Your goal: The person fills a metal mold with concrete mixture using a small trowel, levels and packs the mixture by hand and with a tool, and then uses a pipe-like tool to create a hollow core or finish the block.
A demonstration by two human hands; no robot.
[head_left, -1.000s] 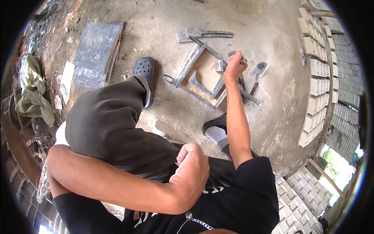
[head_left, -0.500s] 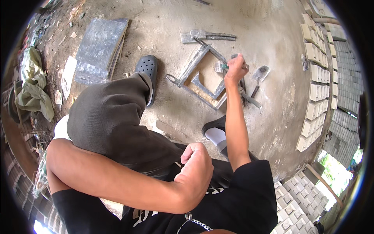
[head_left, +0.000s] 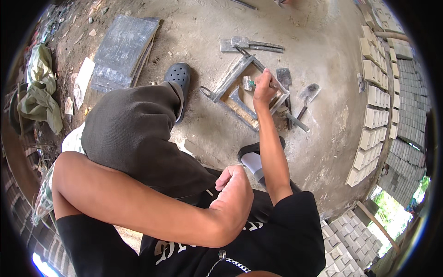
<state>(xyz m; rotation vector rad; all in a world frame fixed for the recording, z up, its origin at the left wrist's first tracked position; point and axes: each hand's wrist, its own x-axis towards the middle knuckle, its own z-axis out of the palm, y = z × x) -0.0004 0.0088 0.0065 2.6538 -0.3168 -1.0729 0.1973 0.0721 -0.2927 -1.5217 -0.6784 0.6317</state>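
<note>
Over the square metal mould frame (head_left: 222, 98) on the floor, my right hand (head_left: 265, 88) is closed round the handle of a small brush (head_left: 248, 83). The brush has a pale head and a green part beside my fingers. Its head is above the sandy-coloured inside of the frame; whether it touches cannot be told. A curved metal divider (head_left: 240, 102) lies inside the frame. My left hand (head_left: 234, 191) is curled into a fist in front of my body, above my lap, with nothing visible in it.
Flat trowels (head_left: 251, 44), a scraper (head_left: 284, 76), a small trowel (head_left: 310, 92) and a metal bar (head_left: 297, 121) lie round the frame. Stacked dark plates (head_left: 124, 51) stand at left, beside my shoe (head_left: 177, 76). Rows of pale blocks (head_left: 376, 97) line the right side.
My right hand has moved left with the brush, from the frame's right side over its inside. The scraper behind it shows more now. My left hand stays curled in nearly the same place.
</note>
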